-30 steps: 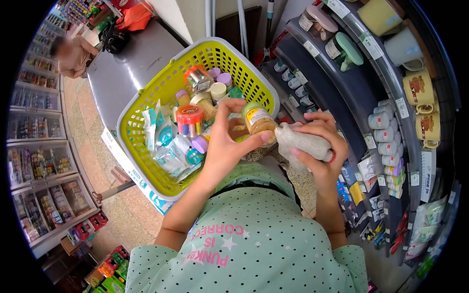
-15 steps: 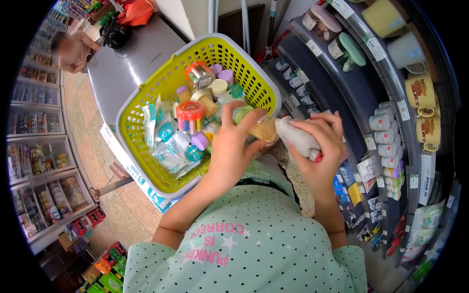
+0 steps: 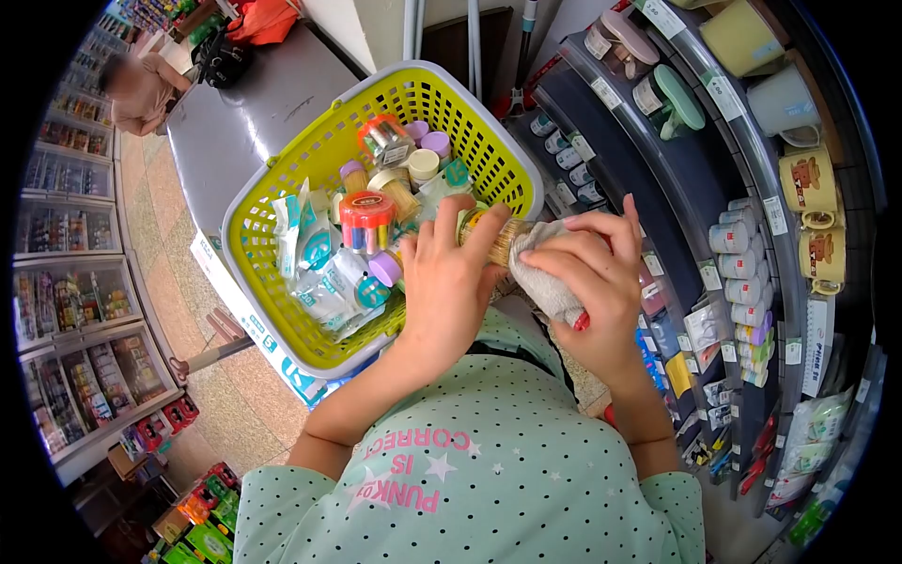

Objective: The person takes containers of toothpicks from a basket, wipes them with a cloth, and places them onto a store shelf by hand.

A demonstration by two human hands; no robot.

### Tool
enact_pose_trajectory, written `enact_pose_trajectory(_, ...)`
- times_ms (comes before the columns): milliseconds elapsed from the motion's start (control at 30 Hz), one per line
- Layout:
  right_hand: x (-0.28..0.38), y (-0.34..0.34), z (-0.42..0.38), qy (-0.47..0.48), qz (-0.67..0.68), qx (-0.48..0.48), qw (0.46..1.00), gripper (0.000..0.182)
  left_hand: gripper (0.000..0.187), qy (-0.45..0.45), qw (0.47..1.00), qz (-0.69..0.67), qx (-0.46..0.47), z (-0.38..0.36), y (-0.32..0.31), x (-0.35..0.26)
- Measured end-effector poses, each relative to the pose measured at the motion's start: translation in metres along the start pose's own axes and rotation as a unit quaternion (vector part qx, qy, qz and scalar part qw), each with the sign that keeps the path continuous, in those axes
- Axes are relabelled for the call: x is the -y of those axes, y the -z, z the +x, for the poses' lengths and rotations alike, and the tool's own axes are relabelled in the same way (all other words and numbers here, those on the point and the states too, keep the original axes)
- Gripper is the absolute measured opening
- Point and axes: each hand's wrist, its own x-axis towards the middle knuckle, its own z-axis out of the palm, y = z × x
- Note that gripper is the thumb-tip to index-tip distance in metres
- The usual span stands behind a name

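My left hand (image 3: 449,282) is closed around a small jar of toothpicks (image 3: 489,235), near the right side of a green basket (image 3: 310,155). A grey cloth (image 3: 548,277) is bunched in my right hand (image 3: 597,282), and its edge touches the jar's end. Inside the basket lie a red-lidded jar of coloured sticks (image 3: 367,220), another toothpick jar (image 3: 395,193), several jars with purple or cream lids and clear packets with teal labels (image 3: 343,287). Part of the held jar is hidden by my left fingers.
The basket rests by a grey table (image 3: 235,122) bearing a black bag (image 3: 222,64). Shelves with mugs (image 3: 810,183) and small jars curve along the right. A person (image 3: 141,94) is at the upper left, near drawers (image 3: 75,291).
The cloth has moved left and now covers the jar's end. My right hand has shifted slightly left with it, and my left fingers have changed their hold on the jar.
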Motion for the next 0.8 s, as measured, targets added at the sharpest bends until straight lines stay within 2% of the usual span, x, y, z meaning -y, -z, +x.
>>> enact_pose_trajectory(167, 0.0, 0.013, 0.0, 0.009, -0.008, 0.067, 0.998, 0.038, 0.064, -0.005, 0.999, -0.043, 0.001, -0.001, -0.001, 0.006)
enact_pose_trajectory(267, -0.005, 0.015, 0.003, 0.001, -0.051, 0.068, 0.996, 0.036, 0.064, -0.01, 0.999, -0.053, 0.005, -0.001, 0.0, 0.006)
enact_pose_trajectory(400, -0.01, 0.011, 0.007, -0.002, -0.06, 0.026, 0.998, 0.036, 0.065, -0.016, 0.999, -0.049, -0.001, 0.002, 0.005, 0.004)
enact_pose_trajectory(500, -0.007, 0.005, 0.011, -0.004, -0.058, -0.038, 0.998, 0.043, 0.065, -0.023, 0.999, -0.045, -0.001, 0.002, 0.006, 0.003)
enact_pose_trajectory(600, -0.004, -0.001, 0.009, 0.001, -0.023, -0.047, 0.999, 0.04, 0.065, -0.017, 0.999, -0.043, 0.0, 0.001, 0.006, 0.003)
enact_pose_trajectory(733, 0.002, -0.008, 0.005, 0.029, 0.013, -0.023, 0.999, 0.043, 0.069, -0.005, 0.998, -0.055, 0.015, -0.002, 0.0, 0.014)
enact_pose_trajectory(800, -0.003, -0.01, 0.004, 0.035, 0.043, 0.005, 0.998, 0.044, 0.069, -0.005, 1.0, -0.019, -0.005, -0.001, 0.005, 0.018)
